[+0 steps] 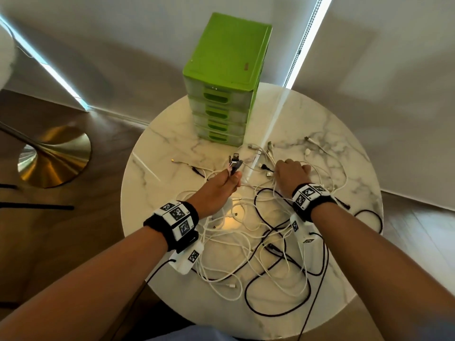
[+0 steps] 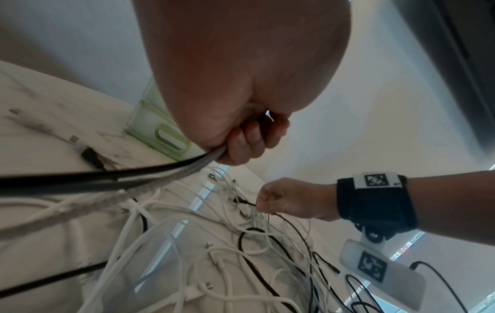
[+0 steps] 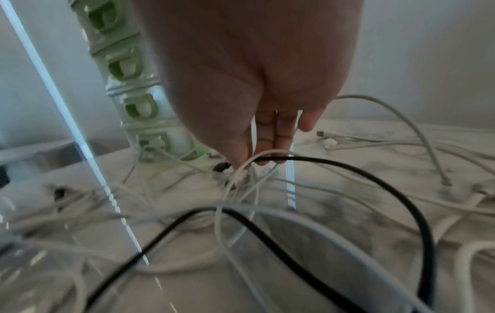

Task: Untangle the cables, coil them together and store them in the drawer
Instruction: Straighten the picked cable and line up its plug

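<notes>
A tangle of white and black cables [image 1: 258, 242] is spread over the round marble table [image 1: 170, 134]. My left hand [image 1: 231, 178] grips a bunch of cable ends [image 1: 235, 163], whose connectors stick up above the fist. In the left wrist view its fingers [image 2: 241, 146] curl round black and grey cords [image 2: 160, 171]. My right hand [image 1: 290, 173] is down in the tangle to the right, and pinches a thin black cable [image 2: 247, 203] near its plug. The right wrist view shows its fingertips [image 3: 267, 144] on that black cable [image 3: 335, 163]. The green drawer unit [image 1: 226, 80] stands at the table's far side with all drawers shut.
Loose plugs lie near the drawer unit's base [image 1: 268, 146] and at the table's far right [image 1: 307, 151]. A gold lamp base [image 1: 54, 156] sits on the wooden floor to the left. The wall and a blind are right behind the table.
</notes>
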